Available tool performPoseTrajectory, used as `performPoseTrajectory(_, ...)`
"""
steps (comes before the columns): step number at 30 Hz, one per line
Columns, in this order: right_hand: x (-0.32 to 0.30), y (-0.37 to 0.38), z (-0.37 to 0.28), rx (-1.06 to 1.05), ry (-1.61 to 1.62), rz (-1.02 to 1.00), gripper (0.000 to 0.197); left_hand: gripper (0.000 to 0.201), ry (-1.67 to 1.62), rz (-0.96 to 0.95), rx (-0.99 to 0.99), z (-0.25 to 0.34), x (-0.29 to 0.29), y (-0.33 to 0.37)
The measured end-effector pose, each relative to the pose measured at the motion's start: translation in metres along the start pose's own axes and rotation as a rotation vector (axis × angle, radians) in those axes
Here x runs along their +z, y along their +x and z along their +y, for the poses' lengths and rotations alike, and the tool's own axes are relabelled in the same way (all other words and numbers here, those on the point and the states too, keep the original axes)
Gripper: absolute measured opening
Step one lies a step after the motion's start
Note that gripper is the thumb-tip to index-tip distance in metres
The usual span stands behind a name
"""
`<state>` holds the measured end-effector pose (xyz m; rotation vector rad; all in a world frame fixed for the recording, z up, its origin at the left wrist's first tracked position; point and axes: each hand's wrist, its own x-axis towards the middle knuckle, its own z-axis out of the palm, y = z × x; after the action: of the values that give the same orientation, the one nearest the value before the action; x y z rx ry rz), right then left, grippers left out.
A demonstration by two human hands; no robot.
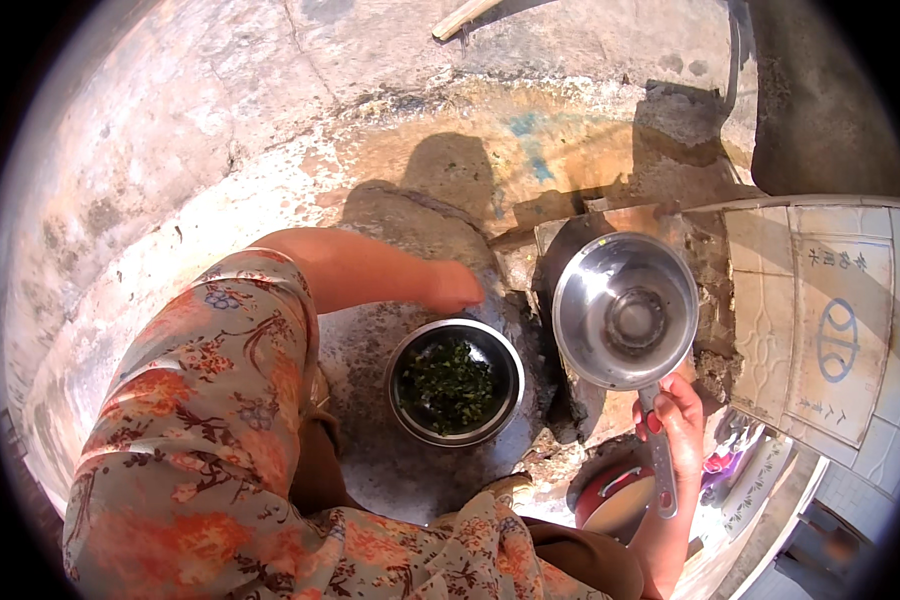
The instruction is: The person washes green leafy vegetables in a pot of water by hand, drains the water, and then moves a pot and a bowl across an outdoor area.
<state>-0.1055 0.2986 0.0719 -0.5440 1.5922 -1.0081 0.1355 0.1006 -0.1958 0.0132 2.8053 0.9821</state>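
Observation:
My right hand [678, 415] is closed round the grey handle of a steel saucepan [602, 345], which it holds out to the right of the bowl. The pan faces up and shows a shiny inside with rings at its bottom; whether it holds water I cannot tell. A steel bowl [519, 388] stands on the ground in front of me with chopped green leaves [448, 388] in it. My left hand [457, 288] is just beyond the bowl's far rim, apart from the leaves. Its fingers are hidden from this angle.
A ledge faced with pale tiles [760, 330] runs along the right. Below the right hand is a red-rimmed round container [610, 495], partly hidden by my arm. The ground [270, 120] is rough, stained concrete, and a wooden stick [465, 18] lies at the far edge.

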Motion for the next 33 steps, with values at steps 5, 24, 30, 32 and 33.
performPoseTrajectory(5,0.002,-0.001,-0.001,0.007,-0.02,0.003,0.016,0.01,-0.868,0.092,-0.123,0.037,-0.057,-0.017)
performPoseTrajectory(24,-0.038,0.017,0.041,0.021,0.159,0.014,0.027,0.043,-2.138,-0.244,-0.494,0.087,-0.025,-0.018)
performPoseTrajectory(30,-0.056,0.04,0.082,-0.03,0.359,0.17,0.017,0.048,-2.127,-0.21,-0.508,0.079,-0.03,-0.017)
performPoseTrajectory(32,-0.064,0.039,0.092,0.004,0.351,0.177,0.018,0.049,-2.098,-0.274,-0.548,0.082,-0.037,-0.019)
performPoseTrajectory(33,-0.067,0.038,0.096,0.023,0.306,0.17,0.018,0.05,-2.082,-0.305,-0.567,0.083,-0.041,-0.019)
